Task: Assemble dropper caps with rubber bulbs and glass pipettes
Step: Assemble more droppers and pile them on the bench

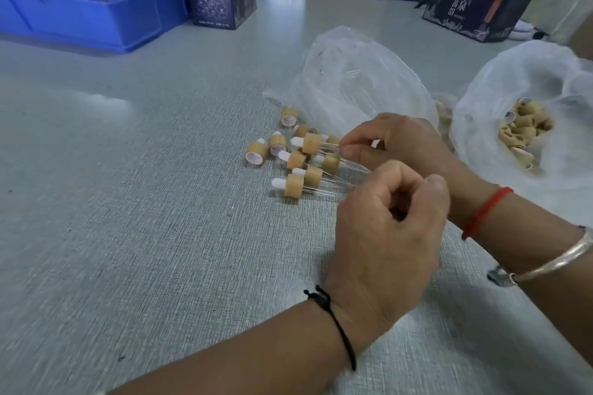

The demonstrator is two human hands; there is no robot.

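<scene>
Curling my left hand [390,228] nearest to me, I kept its fingers bent in, and I could not tell if they held anything. Just past it was my right hand [398,144]. Its fingertips pinched the thin glass end of one dropper [311,143], and its wood cap and white bulb pointed away to the left of my fingers. So the dropper lay long from right to left, and my right hand was the nearer one to it. More finished droppers [296,181] lay just below and left of it on the grey table [144,202]. Loose caps [256,152] sat further left. Behind my hands lay a clear bag [353,74]. Off to the right, another bag [526,128] held more caps.
</scene>
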